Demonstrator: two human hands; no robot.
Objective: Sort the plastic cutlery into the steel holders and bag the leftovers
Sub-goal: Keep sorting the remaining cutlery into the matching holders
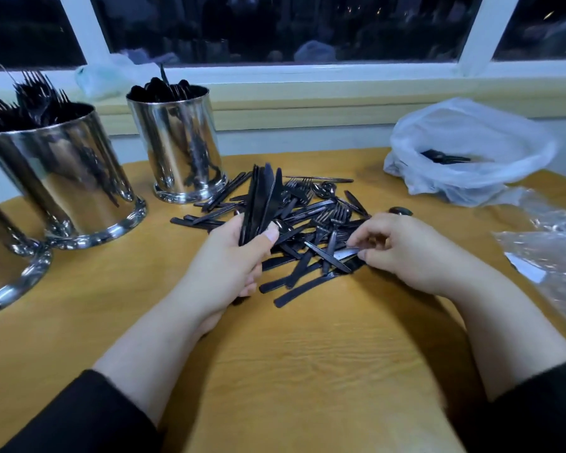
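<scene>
Sorting roughly midway: fork holder at nine o'clock and holder at eleven are stocked. Left hand grips a knife bundle; right hand pinches a knife from the pile. Bag at two holds few.

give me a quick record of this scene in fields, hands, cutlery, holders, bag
left hand: left hand grips a bunch of black knives, blades up
right hand: right hand pinches one knife in the pile
pile: mixed black cutlery loose on the wooden table
fork holder: steel holder at the left, full of forks
spoon holder: steel holder behind the pile, with spoons and at least one fork in it
third holder: steel holder at the left edge, contents out of view
bag: open white plastic bag at the right, a few pieces inside
</scene>
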